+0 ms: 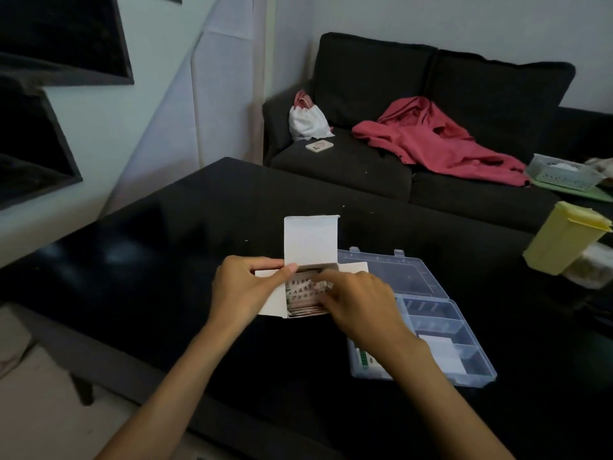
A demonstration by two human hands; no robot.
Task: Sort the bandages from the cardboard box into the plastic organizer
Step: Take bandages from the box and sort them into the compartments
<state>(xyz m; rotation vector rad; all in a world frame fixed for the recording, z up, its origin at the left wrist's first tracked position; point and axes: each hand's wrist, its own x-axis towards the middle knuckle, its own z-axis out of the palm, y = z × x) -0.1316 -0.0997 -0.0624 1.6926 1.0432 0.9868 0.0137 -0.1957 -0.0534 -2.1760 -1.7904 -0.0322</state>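
Right hand (360,305), fingers curled, pinches printed bandages (305,292) stacked flat inside the cardboard box (275,305); left hand (247,287) grips the box's side, lid upright, plastic organizer (441,327) just beside on tabletop (166,260).

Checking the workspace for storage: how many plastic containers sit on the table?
2: the clear plastic organizer, lid open, right of the cardboard box; a yellow container at the table's right edge.

Both forearms reach forward toward 12 o'clock. The left hand (243,287) has its fingers curled, thumb pointing to 3 o'clock. The right hand (358,302) lies palm down, fingers bent toward 9 o'clock.
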